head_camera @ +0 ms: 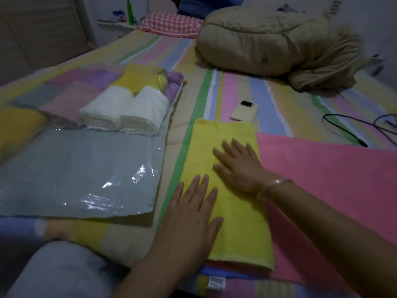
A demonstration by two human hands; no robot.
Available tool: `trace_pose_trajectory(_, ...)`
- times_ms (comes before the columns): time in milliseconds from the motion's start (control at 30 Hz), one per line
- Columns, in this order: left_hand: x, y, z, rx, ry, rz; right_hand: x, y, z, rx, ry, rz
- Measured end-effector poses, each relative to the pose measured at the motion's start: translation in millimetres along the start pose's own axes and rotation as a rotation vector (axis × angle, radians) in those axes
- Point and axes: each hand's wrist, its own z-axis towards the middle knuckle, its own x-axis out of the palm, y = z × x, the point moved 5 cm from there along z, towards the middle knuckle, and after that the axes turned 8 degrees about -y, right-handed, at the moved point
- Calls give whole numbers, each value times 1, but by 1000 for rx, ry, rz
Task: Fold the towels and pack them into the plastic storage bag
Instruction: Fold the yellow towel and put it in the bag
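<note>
A yellow towel [234,229], folded into a long narrow strip, lies on the striped bed in front of me. My left hand [191,214] presses flat on its near left edge, fingers straight. My right hand [238,166] lies flat on its middle, fingers spread. A pink towel [330,181] is spread out to the right, partly under the yellow one. To the left lies the clear plastic storage bag [81,171], holding two white rolled towels [126,110], a yellow rolled towel [141,80] and a purple one [174,82].
A beige bundled quilt [268,41] fills the far right of the bed. A small cream device [245,110] lies beyond the yellow towel. Black cables [352,127] trail at the right. A checked pillow [171,24] sits at the head of the bed.
</note>
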Motion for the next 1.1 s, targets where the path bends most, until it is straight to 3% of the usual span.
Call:
trace_pose_trajectory(100, 18, 8, -10, 90, 64, -18, -1, -3, -75, -114, -71, 185)
trace_pose_trajectory(200, 16, 16, -12, 92, 10, -169, -10, -22, -126, -144, -230, 417)
trace_pose_trajectory(367, -10, 0, -13, 14, -206, -346, -15, -6, -161, -309, -390, 280)
trace_pose_trajectory(500, -21, -27, -21, 62, -210, -345, -20, 14, -166, -415, -431, 330)
trace_pose_trajectory(667, -24, -20, -26, 37, -215, -165, -29, 7, -165, -216, -520, 609)
trace_pose_trajectory(767, -48, 0, -28, -131, -337, -350, -47, -4, -170, -138, -563, 692)
trace_pose_trajectory(867, -77, 3, -32, -143, -446, -609, -67, -9, -183, -131, -607, 785)
trace_pose_trajectory(1000, -81, -5, -34, -121, -347, -883, -75, -11, -195, 30, -631, 963)
trace_pose_trajectory(1100, -48, 5, -25, -321, -231, -839, -47, -15, -184, 248, -499, 978)
